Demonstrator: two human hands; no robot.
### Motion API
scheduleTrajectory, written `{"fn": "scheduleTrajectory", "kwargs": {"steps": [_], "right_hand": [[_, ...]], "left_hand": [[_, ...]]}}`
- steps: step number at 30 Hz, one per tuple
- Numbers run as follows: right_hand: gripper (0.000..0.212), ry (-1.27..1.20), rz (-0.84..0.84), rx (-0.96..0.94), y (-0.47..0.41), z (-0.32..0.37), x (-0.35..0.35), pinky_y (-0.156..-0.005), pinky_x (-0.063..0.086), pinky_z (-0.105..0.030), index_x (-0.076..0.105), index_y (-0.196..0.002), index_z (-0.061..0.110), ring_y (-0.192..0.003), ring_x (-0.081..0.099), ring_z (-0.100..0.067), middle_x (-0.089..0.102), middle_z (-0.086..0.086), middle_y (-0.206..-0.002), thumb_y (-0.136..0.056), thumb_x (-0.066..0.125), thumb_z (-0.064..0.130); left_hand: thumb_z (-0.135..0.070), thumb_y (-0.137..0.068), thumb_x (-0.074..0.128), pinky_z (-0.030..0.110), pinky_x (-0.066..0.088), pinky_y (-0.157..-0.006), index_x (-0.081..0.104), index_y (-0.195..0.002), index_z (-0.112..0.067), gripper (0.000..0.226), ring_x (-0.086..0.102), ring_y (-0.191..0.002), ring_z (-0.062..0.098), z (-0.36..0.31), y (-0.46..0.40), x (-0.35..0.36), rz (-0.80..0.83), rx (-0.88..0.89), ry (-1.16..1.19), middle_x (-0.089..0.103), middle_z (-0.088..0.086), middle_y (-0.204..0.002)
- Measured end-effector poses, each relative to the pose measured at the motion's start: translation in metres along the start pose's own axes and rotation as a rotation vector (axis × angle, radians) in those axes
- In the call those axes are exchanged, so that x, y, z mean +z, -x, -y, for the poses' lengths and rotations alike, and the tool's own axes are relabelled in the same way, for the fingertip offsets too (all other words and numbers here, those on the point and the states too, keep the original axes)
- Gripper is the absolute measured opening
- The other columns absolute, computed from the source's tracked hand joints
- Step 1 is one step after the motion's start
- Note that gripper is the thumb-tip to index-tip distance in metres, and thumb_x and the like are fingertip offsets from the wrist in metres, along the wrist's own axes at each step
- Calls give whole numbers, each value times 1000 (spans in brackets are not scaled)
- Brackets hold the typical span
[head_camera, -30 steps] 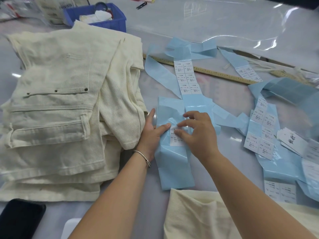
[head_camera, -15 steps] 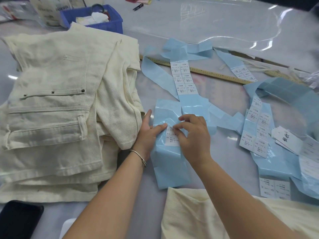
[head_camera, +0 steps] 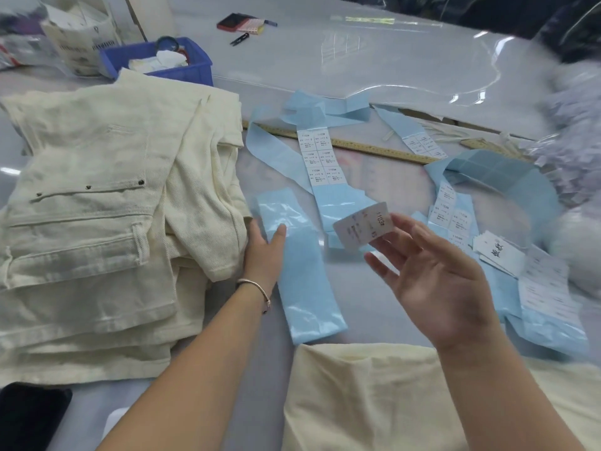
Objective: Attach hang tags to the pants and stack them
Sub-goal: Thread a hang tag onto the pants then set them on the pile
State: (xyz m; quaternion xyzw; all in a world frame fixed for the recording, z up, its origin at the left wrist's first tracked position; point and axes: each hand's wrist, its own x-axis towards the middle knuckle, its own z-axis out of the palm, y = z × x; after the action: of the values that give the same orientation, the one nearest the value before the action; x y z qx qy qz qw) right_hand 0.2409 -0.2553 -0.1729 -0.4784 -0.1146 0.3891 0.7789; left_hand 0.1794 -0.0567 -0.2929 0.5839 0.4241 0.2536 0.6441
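A stack of cream pants [head_camera: 97, 229] lies on the left of the table. Another cream garment [head_camera: 374, 395] lies at the near edge. My left hand [head_camera: 265, 252] presses flat on a bare blue backing strip [head_camera: 302, 271] beside the stack. My right hand [head_camera: 432, 278] is raised above the table, palm toward me, and pinches a peeled white label sticker [head_camera: 361, 224] at the fingertips. More blue strips carrying white labels [head_camera: 320, 161] run across the middle and right. White hang tags [head_camera: 500, 252] lie at the right.
A blue bin [head_camera: 156, 60] and a white carton stand at the back left. A wooden ruler [head_camera: 374, 148] crosses the table. Small snips [head_camera: 239, 39] lie at the back. A black phone [head_camera: 29, 418] sits at the near left corner. Clear plastic bags pile at the right.
My right hand has peeled the label off the blue strip and lifted it up to the right. My left hand stays on the strip, with its fingers now flat.
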Motion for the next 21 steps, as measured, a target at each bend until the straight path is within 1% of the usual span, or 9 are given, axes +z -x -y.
{"fn": "scheduleTrajectory", "kwargs": {"steps": [1,2,3,5,7,10,11,14,21], "right_hand": [[28,47,-50,27,7,2,-8,-99,41,-42,70,-102,16,-103,62,-23,69,-7,-103,-81,53,25],[29,102,-98,46,14,4,-15,-95,43,-41,69,-102,14,-97,63,-22,69,-8,-99,-81,53,25],[31,164,-136,57,22,5,-21,-91,44,-40,69,-102,12,-92,64,-21,69,-7,-96,-80,53,25],[35,267,-190,63,37,7,-31,-86,45,-39,69,-104,9,-88,64,-20,70,-7,-92,-78,54,27],[36,330,-224,61,53,11,-41,-85,45,-39,69,-107,6,-88,63,-21,70,-7,-91,-80,54,26],[25,416,-261,42,74,19,-56,-79,48,-35,71,-103,7,-86,63,-20,72,-6,-90,-94,50,17],[25,438,-266,35,80,23,-61,-77,48,-34,72,-102,9,-86,64,-20,72,-6,-91,-96,50,17],[23,441,-253,5,101,36,-76,-76,46,-33,73,-99,11,-87,63,-21,73,-6,-94,-95,52,19],[23,424,-189,-27,146,72,-118,-77,46,-31,71,-99,13,-83,64,-15,73,-5,-95,-89,57,29]], "left_hand": [[-27,-96,56,15,35,-92,31,-146,-15,58,52,-118,20,-3,6,2,-40,43,-195,50,-1,-135],[-31,-95,57,16,29,-96,19,-151,-14,70,44,-126,24,-7,14,3,-58,76,-389,42,6,-143],[-33,-93,59,23,26,-104,13,-152,-11,79,37,-133,29,-11,23,3,-67,114,-545,33,14,-148],[-34,-90,62,34,18,-113,20,-151,-11,78,24,-139,34,-21,48,6,-39,226,-711,21,19,-151],[-32,-92,62,30,15,-115,44,-139,-15,54,24,-140,26,-34,73,12,79,335,-677,28,12,-148],[-31,-89,67,24,36,-106,67,-97,-28,8,52,-117,6,-56,109,25,335,256,-354,54,-10,-123],[-33,-86,69,20,41,-98,69,-89,-28,6,56,-110,2,-62,120,30,408,231,-295,58,-14,-118],[-36,-79,76,1,39,-78,73,-83,-28,9,51,-110,-13,-77,149,49,565,299,-341,55,-25,-121],[-16,-78,80,20,53,-82,72,-72,-22,11,60,-106,-2,-78,211,101,712,391,-375,54,-19,-128]]}}
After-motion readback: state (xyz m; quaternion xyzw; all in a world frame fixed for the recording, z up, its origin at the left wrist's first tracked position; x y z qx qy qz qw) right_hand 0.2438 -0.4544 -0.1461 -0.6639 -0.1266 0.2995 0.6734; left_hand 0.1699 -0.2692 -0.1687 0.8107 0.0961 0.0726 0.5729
